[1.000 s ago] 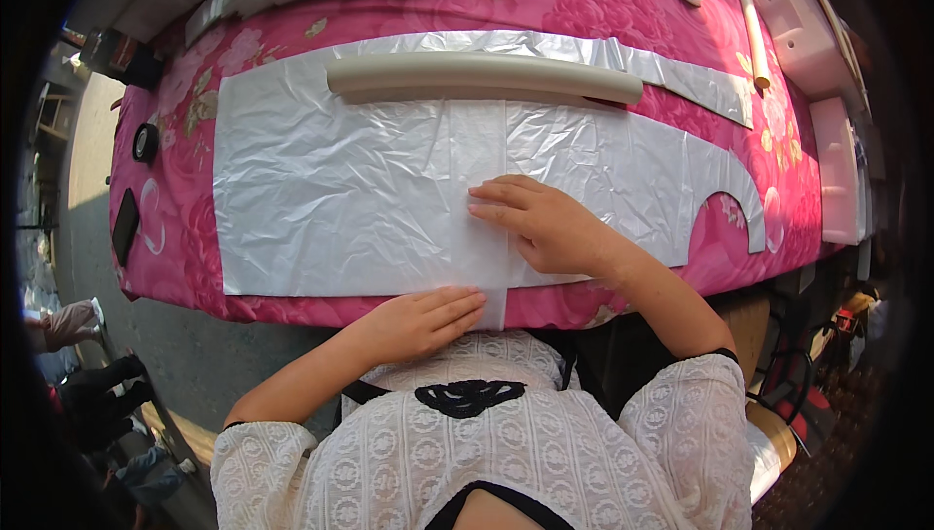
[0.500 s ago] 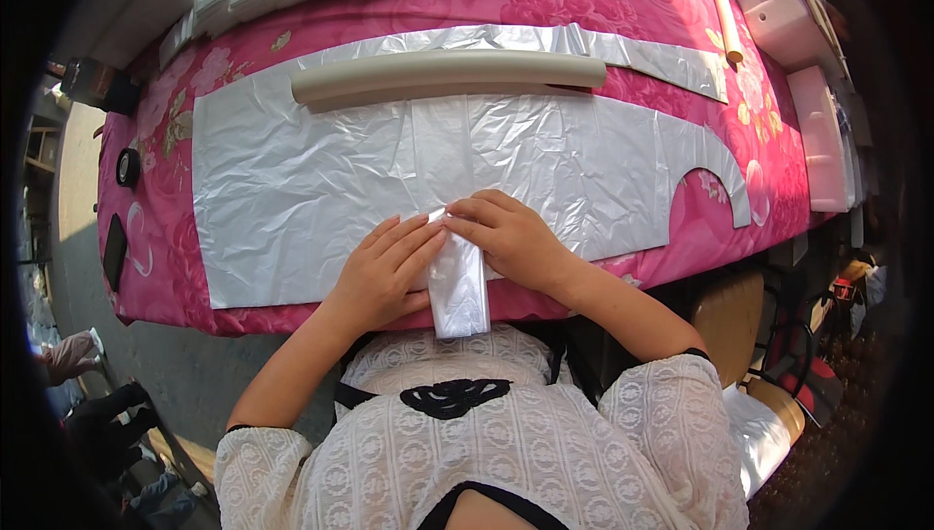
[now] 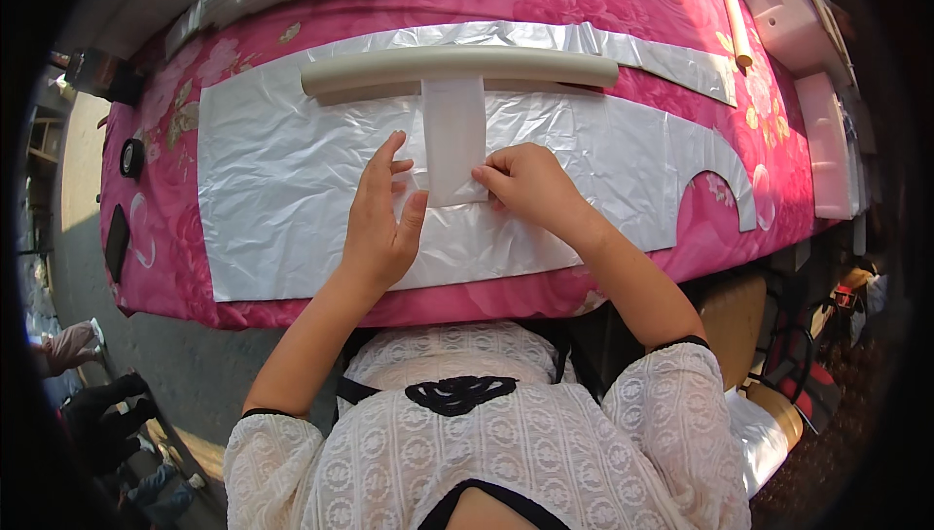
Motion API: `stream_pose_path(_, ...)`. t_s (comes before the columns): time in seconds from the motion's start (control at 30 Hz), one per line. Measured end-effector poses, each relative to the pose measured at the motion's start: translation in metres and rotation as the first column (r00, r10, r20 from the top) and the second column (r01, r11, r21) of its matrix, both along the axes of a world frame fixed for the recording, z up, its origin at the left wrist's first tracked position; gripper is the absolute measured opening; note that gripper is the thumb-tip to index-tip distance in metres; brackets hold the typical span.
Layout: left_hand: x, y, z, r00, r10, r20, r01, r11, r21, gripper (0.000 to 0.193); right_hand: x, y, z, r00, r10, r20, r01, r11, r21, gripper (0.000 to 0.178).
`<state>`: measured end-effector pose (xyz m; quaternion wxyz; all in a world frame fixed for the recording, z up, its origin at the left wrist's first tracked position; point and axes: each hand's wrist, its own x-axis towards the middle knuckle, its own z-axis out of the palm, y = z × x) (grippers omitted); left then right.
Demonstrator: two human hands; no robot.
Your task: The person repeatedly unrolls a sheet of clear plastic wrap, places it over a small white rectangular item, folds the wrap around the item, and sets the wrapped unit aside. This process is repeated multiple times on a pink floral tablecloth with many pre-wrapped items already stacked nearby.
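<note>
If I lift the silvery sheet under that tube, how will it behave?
The silvery sheet will probably be floppy, since fine creases run all over it. Its glossy surface suggests it may be slippery. The pale tube lying across it looks round, so it could roll if the sheet tilts.
</note>
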<state>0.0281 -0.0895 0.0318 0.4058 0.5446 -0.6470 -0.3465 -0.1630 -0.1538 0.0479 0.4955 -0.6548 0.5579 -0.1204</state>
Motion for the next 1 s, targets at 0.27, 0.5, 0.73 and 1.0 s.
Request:
stream_pose_path(0.27, -0.028, 0.018, -0.019, 0.711, -0.147, 0.688, 0.224, 0.974, -0.023, 0.077, 0.003, -0.015, -0.003, 0.998, -0.035, 0.049, 0.025, 0.982, 0.189, 0.024)
stream_pose_path(0.5, -0.023, 0.011, -0.021, 0.720, -0.068, 0.691, 0.220, 0.966, -0.134, 0.069, -0.002, 0.012, -0.014, 0.963, 0.053, -0.266, -0.239, 0.624, -0.744, 0.055)
stream_pose_path(0.73, -0.018, -0.008, -0.008, 0.727, -0.053, 0.685, 0.284, 0.931, -0.229, 0.055, -0.016, -0.015, -0.033, 0.804, 0.349, -0.482, -0.589, 0.347, -0.730, 0.049)
stream_pose_path(1.0, -0.014, -0.022, -0.014, 0.657, -0.021, 0.754, 0.372, 0.878, -0.300, 0.040, -0.016, -0.020, -0.027, 0.856, 0.379, -0.352, -0.503, 0.448, -0.739, 0.042)
